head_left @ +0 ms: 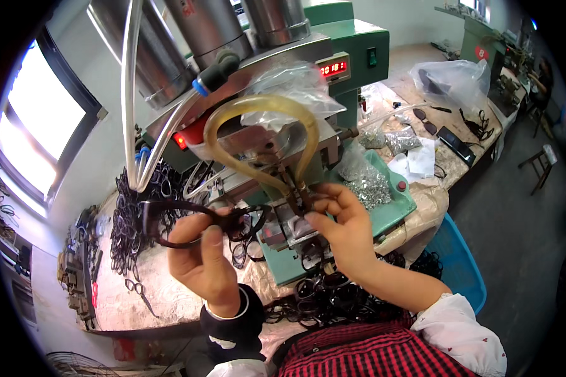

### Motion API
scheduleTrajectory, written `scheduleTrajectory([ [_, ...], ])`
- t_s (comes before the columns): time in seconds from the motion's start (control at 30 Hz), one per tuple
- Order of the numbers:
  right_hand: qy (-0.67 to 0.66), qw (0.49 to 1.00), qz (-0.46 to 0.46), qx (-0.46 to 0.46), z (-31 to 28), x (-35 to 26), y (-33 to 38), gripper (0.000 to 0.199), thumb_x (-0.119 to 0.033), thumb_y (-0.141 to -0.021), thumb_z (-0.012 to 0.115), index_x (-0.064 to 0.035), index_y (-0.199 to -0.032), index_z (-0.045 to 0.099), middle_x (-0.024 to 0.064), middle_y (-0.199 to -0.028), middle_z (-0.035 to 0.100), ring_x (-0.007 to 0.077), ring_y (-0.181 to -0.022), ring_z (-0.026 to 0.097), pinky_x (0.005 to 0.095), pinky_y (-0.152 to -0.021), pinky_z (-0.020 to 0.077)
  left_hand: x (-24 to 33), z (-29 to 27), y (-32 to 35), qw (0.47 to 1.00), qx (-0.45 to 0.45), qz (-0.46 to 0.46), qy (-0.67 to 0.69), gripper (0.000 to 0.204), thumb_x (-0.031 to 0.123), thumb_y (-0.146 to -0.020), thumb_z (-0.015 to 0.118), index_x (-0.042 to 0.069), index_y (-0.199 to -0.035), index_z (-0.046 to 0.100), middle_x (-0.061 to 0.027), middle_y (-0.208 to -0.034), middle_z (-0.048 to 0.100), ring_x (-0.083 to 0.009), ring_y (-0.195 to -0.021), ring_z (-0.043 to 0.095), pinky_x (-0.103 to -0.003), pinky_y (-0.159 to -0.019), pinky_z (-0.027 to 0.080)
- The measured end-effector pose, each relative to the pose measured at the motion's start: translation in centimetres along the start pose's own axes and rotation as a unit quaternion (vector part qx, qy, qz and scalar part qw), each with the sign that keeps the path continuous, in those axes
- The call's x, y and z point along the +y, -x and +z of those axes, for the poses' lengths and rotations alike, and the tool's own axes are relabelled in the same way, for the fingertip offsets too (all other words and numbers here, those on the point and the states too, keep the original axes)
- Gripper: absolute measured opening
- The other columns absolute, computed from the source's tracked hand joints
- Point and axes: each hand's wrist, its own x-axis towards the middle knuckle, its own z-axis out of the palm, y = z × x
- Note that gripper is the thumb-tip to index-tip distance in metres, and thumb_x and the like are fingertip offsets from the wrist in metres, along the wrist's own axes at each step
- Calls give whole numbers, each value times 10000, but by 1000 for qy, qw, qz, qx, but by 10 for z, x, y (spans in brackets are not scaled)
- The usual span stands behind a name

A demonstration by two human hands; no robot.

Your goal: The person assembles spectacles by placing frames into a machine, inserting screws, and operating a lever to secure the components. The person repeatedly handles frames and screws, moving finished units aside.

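Gripping a black glasses frame (201, 220) before the green machine (352, 56): left hand (201, 254), fingers closed. Right hand (343, 226) pinches the frame's end. Green tray (399, 204) holds bagged metal parts (368, 185); blue bin (462, 267) contents hidden.

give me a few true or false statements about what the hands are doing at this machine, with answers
1. The left hand holds a dark eyeglass frame. True.
2. The right hand rests flat on the blue bin. False: it is raised at the green machine, fingertips by the yellow tube.
3. A heap of dark frames lies on the bench to the left. True.
4. The machine's number display is dark. False: the display glows red.
5. Both hands wear gloves. False: both are bare.
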Motion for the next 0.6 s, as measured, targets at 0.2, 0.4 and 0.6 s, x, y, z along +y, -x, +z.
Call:
scheduleTrajectory([
  [0.2,356,918,-153,-83,-49,-18,8,383,-65,-856,662,-48,-1239,659,140,-1201,693,245,-1093,673,358,-960,512,-10,-12,39,959,-219,151,-96,215,6,-812,675,50,-1018,711,-152,-1017,736,-223,-817,619,-373,-758,528],
  [0.4,529,835,-151,15,-140,24,0,237,-24,-857,613,-14,-1070,715,163,-1014,736,309,-965,709,367,-860,539,-20,21,54,903,-345,193,-170,321,65,-659,783,104,-977,774,-48,-1069,734,-252,-826,560,-477,-904,549],
  [0.6,448,855,-218,142,-150,-5,-40,210,-44,-856,634,-27,-1052,707,137,-1005,732,275,-949,696,362,-847,527,-8,22,52,897,-372,144,-188,367,33,-660,814,108,-1017,767,-47,-1086,728,-251,-817,591,-488,-971,533],
])
